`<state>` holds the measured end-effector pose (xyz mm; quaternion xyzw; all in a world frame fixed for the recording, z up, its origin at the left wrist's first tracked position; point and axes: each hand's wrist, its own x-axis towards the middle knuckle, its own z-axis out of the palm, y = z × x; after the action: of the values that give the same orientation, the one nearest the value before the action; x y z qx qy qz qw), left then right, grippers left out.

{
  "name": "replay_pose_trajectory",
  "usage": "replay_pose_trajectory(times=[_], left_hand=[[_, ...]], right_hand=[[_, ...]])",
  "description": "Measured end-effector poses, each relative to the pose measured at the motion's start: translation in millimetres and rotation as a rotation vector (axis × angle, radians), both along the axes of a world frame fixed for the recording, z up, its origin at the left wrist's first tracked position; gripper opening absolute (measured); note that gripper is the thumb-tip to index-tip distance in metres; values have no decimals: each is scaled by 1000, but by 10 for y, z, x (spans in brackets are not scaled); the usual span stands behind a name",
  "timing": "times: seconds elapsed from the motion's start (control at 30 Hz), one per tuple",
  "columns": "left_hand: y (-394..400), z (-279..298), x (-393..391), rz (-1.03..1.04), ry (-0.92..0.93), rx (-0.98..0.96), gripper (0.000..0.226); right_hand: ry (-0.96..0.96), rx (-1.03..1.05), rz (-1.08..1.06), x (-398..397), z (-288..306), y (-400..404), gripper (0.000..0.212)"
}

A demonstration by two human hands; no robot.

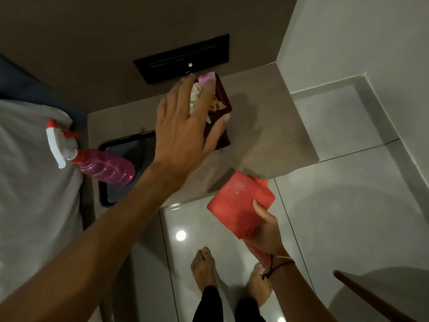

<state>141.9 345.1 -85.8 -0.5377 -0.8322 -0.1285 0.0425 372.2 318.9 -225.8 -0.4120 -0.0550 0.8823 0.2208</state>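
A dark maroon box holding pale sachets and packets stands near the wall on the beige bedside table. My left hand reaches over it with spread, straight fingers, thumb beside its right edge and fingertips at its far end; whether it touches the box is unclear. My right hand grips a folded red cloth below the table's front edge, thumb on top.
A pink spray bottle with a white and red trigger lies on a black tray at the table's left. White bedding lies to the left. A black switch panel sits on the wall. My bare feet stand on glossy tiles.
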Motion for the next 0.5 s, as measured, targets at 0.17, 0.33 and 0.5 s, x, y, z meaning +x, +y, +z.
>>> replay_pose_trajectory(times=[0.17,0.33,0.5], left_hand=[[392,-307,-223,-101,58,-314,86],[419,-496,-343,-126,133,-247,74],[494,-472,-480,-173,113,-259,73]], right_hand=[[-16,-5,-37,-45,15,63,46],[-29,-19,-53,-220,23,120,50],[-19,-7,-58,-413,38,146,51]])
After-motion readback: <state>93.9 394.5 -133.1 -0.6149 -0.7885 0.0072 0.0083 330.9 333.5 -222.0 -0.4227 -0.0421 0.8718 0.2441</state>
